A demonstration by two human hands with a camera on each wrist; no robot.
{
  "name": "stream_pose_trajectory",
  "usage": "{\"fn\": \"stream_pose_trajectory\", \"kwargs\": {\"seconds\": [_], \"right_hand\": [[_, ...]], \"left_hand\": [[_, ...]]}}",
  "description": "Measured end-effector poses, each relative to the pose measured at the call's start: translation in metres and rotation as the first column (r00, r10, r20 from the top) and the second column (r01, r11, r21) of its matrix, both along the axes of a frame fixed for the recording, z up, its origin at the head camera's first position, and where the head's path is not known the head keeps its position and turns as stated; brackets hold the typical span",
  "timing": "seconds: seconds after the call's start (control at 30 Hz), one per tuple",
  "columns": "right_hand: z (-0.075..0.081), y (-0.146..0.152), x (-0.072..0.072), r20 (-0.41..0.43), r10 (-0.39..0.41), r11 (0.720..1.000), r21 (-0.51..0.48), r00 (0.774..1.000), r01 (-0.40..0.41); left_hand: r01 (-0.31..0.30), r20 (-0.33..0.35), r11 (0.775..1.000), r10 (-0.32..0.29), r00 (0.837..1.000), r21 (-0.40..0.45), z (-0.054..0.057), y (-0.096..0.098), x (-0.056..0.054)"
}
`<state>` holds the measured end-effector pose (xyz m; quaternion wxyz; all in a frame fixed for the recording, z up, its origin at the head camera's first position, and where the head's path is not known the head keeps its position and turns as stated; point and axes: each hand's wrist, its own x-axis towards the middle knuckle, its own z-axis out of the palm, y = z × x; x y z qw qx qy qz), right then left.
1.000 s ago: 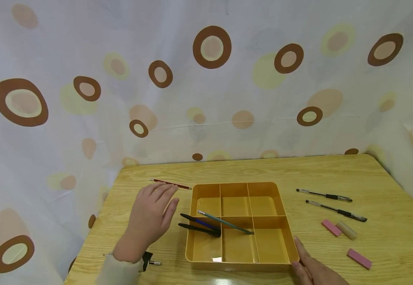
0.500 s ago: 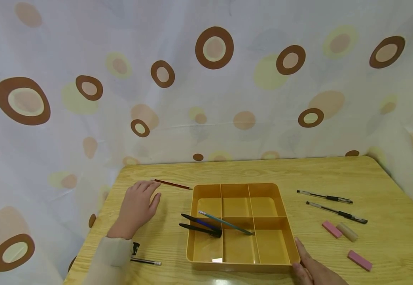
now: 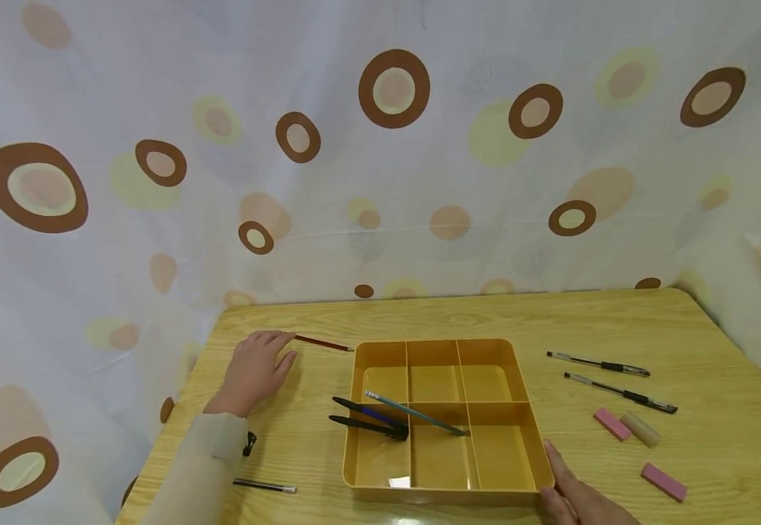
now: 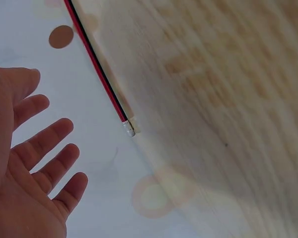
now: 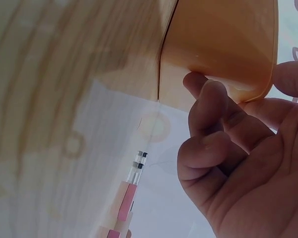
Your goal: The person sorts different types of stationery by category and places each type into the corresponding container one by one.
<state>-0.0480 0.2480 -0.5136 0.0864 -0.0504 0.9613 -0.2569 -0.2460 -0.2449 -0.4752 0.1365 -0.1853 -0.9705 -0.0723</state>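
My left hand (image 3: 256, 372) is over the left back of the table, fingers spread and holding nothing. Its fingertips overlap the eraser end of a red-and-black pencil (image 3: 324, 343) in the head view. From the left wrist, a gap shows between the fingers and that pencil (image 4: 102, 77). My right hand (image 3: 580, 496) grips the near right corner of a yellow six-compartment tray (image 3: 446, 496), thumb on the front wall and fingers along the side. Black pens (image 3: 370, 429), one with a blue part, lean in the tray's near left compartment. A teal pencil (image 3: 420, 415) lies across its dividers.
Right of the tray lie two clear pens with black grips (image 3: 623, 394), two pink erasers (image 3: 662, 482) and a beige cylinder (image 3: 640, 428). A dark pencil (image 3: 265, 485) and a small black object (image 3: 249, 443) lie by the left sleeve. A patterned cloth (image 3: 328, 182) stands behind the table.
My left hand has moved left, away from the tray, then slightly to the back, to the red pencil's eraser end. The right hand stays at the tray's corner.
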Motion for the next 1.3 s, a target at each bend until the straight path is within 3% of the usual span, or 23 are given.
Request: {"fn": "stream_pose_trajectory", "kwargs": {"seconds": [0.13,0.37,0.53,0.83,1.3], "right_hand": [[-0.001,-0.002,0.003,-0.018,-0.015,1.0,-0.012,1.0,0.015],[-0.001,0.003,-0.002,0.054,0.02,0.999,-0.035,0.998,-0.018],[-0.004,0.006,-0.006,0.09,0.056,0.997,-0.065,0.994,-0.05],[-0.003,0.008,-0.01,0.145,0.072,0.994,-0.092,0.987,-0.059],[-0.001,0.005,-0.006,0.098,0.032,0.999,-0.046,0.995,-0.027]], "left_hand": [[-0.013,0.075,0.999,0.015,0.997,-0.031,-0.005,0.003,-0.01],[-0.001,0.173,0.999,0.01,0.985,-0.053,-0.014,0.008,-0.022],[0.02,0.176,0.996,-0.004,0.984,-0.088,-0.016,0.009,-0.027],[0.033,0.239,0.991,0.0,0.971,-0.133,-0.014,0.011,-0.028],[0.059,0.189,0.991,-0.035,0.981,-0.121,-0.02,0.016,-0.042]]}}
